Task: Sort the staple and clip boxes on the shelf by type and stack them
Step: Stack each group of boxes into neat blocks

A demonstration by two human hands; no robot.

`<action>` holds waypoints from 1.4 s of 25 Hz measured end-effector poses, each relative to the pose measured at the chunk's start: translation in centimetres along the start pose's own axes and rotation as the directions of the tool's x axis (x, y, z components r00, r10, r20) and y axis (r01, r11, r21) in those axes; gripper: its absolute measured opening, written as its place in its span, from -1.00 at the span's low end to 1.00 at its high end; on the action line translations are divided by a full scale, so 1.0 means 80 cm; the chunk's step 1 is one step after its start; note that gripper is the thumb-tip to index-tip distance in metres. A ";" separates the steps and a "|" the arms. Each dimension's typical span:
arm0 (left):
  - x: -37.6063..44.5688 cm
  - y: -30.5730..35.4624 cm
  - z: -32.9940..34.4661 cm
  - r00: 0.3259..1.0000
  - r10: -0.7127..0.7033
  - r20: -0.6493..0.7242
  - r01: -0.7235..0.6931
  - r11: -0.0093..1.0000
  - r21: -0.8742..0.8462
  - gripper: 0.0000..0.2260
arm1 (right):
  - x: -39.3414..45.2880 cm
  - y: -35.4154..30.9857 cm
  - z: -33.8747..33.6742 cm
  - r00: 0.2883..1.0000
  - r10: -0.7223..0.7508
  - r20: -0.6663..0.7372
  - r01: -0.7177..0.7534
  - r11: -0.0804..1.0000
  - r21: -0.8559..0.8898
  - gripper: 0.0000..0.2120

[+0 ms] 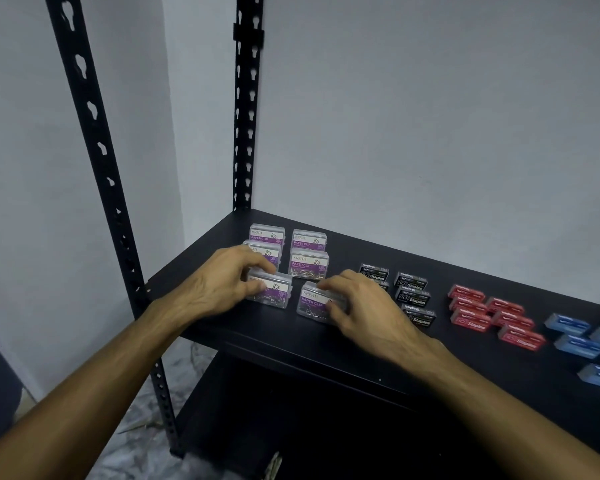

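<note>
Shelf (326,344) black, wall (430,116) grey – staple boxes (471,315) at three o'clock. Left hand (219,284) grips one clip box (274,294); right hand (361,306) another (309,304).

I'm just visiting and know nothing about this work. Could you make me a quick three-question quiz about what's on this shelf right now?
1. True or false: the black cardboard staple boxes lie between the clear plastic paper clip boxes with purple labels and the red cardboard staple boxes.
2. Which group lies farthest right on the black shelf? A) red B) black C) blue cardboard staple boxes
3. Fill in: the left hand and right hand each grip one ____ box.

Key: 1 true; 2 C; 3 paper clip.
</note>
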State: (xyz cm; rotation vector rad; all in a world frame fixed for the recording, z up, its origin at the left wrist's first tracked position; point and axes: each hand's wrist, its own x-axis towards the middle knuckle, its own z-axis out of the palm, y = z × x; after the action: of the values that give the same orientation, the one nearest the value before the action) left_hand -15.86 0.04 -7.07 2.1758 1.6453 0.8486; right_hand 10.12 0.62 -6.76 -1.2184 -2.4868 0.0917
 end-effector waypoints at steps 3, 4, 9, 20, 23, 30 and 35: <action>0.002 0.003 0.005 0.999 0.017 0.030 -0.016 1.000 -0.005 -0.76 | -0.005 0.001 -0.001 1.000 0.009 -0.003 -0.008 1.000 0.008 -0.67; 0.003 0.003 0.006 0.999 0.019 0.040 -0.019 1.000 -0.003 -0.76 | -0.005 0.002 -0.001 1.000 0.010 -0.002 -0.010 1.000 0.007 -0.67; 0.005 0.006 0.010 0.999 0.029 0.044 -0.030 0.999 0.012 -0.75 | -0.003 0.002 0.000 1.000 0.005 0.002 -0.005 1.000 0.004 -0.67; 0.025 -0.003 -0.022 0.982 -0.055 -0.183 0.057 0.998 0.006 -0.78 | 0.017 0.007 -0.016 0.997 0.049 -0.052 -0.048 0.998 0.027 -0.63; 0.054 -0.017 -0.027 0.966 -0.189 -0.176 0.203 0.977 0.066 -0.75 | 0.051 0.014 -0.013 0.996 0.078 -0.037 -0.076 0.997 0.029 -0.65; 0.078 -0.022 -0.010 0.972 -0.235 -0.004 0.234 0.971 -0.048 -0.77 | 0.118 0.021 -0.004 0.989 0.110 0.099 -0.117 0.991 0.065 -0.69; 0.082 -0.014 -0.002 0.979 -0.202 0.012 0.202 0.975 -0.093 -0.78 | 0.122 0.022 0.001 0.981 0.129 0.147 -0.149 0.979 0.136 -0.72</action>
State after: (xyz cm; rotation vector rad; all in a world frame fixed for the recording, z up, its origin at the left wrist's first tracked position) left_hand -15.63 6.56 -5.72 1.9077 1.7523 0.8452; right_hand 5.98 9.31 -4.30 -1.3636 -2.4555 0.4013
